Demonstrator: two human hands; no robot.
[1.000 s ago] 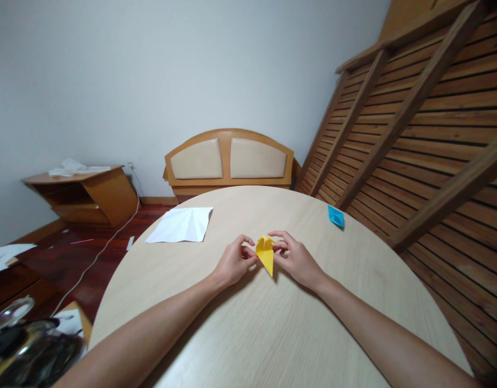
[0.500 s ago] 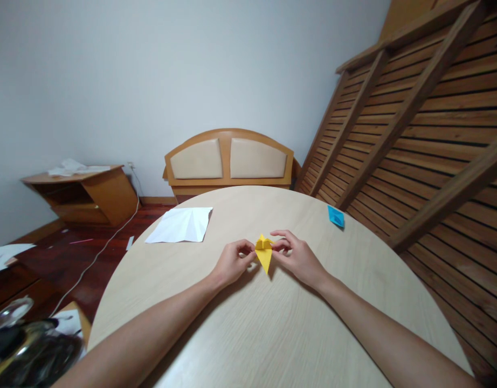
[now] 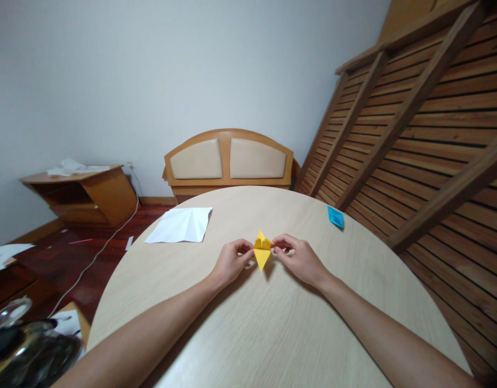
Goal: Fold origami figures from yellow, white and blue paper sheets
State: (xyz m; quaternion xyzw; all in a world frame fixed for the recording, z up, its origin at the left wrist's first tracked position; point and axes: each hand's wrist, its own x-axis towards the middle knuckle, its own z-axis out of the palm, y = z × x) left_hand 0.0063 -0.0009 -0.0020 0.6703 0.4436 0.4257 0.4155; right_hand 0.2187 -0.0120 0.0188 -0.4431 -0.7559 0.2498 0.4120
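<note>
A: Looking down from the head view, both hands meet at the middle of the round tabletop (image 3: 273, 323). The left hand (image 3: 231, 262) pinches the left edge of a small yellow folded paper (image 3: 262, 252) between thumb and fingertips, and the right hand (image 3: 299, 258) pinches its right edge the same way.

B: Has anything shifted in the last second?

A: Yes. A second ago the paper showed a long point reaching down toward the person, with two small flaps open at the top. Now it looks shorter and more compact: the lower point is stubbier and the top has closed into a small peak. Both hands have drawn a little nearer each other, fingertips curled tighter at the paper's upper corners.

B: So what do you make of that?

A: I'd judge a fold is being pressed in across the upper part, the work moving along by small creases. The paper sits low, touching or just above the tabletop; I cannot tell which.

B: What else lies about?

A: A white creased sheet (image 3: 180, 225) lies well to the left near the far rim, and a small blue folded paper (image 3: 336, 216) lies well apart at the far right rim. Beyond the tabletop stands a padded wooden headboard (image 3: 229, 159), with a slatted wooden frame (image 3: 426, 124) leaning at the right.
</note>
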